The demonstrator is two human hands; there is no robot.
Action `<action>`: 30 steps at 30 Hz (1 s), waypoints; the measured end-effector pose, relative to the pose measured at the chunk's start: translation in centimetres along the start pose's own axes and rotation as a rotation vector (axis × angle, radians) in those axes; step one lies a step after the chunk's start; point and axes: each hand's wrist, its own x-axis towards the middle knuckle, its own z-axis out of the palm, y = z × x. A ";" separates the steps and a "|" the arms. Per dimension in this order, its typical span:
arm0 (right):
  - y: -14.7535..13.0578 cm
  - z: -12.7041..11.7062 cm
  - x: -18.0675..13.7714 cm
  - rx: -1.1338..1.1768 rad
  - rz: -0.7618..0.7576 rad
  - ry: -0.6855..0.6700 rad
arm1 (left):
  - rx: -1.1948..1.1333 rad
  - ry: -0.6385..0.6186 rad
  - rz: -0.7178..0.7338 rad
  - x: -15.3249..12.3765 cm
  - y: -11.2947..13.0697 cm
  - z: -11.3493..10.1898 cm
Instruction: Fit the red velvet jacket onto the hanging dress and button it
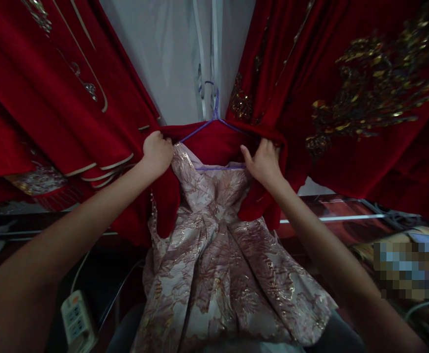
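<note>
A pale pink-and-gold brocade dress (218, 264) hangs on a thin purple hanger (215, 113), its skirt spreading toward me. Over the dress's shoulders lies a red jacket (214, 139), its back collar edge behind the hanger. My left hand (158, 153) is closed on the jacket's left shoulder, beside the dress strap. Its fingers are partly hidden in the red cloth. My right hand (264, 161) grips the jacket's other shoulder, fingers curled over the edge and thumb sticking out to the left. Both arms reach forward, one on each side of the dress.
Red garments with metallic embroidery (369, 93) hang at the right, and more red clothes (70, 98) at the left. A grey-white surface (155, 54) stands behind. Lower left lies a white power strip (77, 318) with cords. A blurred-out patch (413, 269) covers something at right.
</note>
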 end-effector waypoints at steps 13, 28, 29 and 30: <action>3.6 -1.0 8.0 -0.053 0.075 -0.441 | -0.826 -0.468 -0.473 2.7 -1.2 -1.8; 11.2 3.8 -3.9 1.176 0.687 -1.266 | -1.854 -0.261 -1.552 -15.8 1.4 7.2; 10.8 4.3 -5.7 1.174 0.737 -1.315 | -1.861 -0.392 -1.510 -16.6 2.1 7.5; 10.5 4.5 -7.1 1.169 0.774 -1.350 | -1.839 -0.512 -1.458 -17.0 2.5 7.5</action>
